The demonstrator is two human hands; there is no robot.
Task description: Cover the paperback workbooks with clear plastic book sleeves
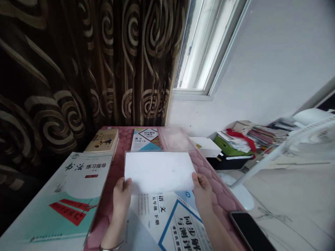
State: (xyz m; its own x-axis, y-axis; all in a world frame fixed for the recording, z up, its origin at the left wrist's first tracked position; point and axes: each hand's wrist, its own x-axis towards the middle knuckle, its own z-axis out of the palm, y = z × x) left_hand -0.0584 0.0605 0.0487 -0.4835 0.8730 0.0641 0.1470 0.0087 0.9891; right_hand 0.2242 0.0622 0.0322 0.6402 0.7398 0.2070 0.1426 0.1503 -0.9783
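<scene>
Between my two hands a white sheet of paper (159,170) is held up by its side edges; it may sit in a clear sleeve, but I cannot tell. My left hand (122,195) pinches the sheet's left edge, thumb on top. On the opposite edge my right hand (202,190) has the same kind of grip. Below the sheet lies a blue and white workbook (167,223), its upper part covered by the paper. Another workbook (145,139) and a clear plastic sheet or cover (175,137) rest farther back.
A calligraphy workbook (68,198) and a tan stack of books (102,140) lie left on the pink quilted cover (104,218). A phone (250,230) lies at the right edge. Beyond stand a white box (206,147), a filled bin (230,162) and a white fan (264,158).
</scene>
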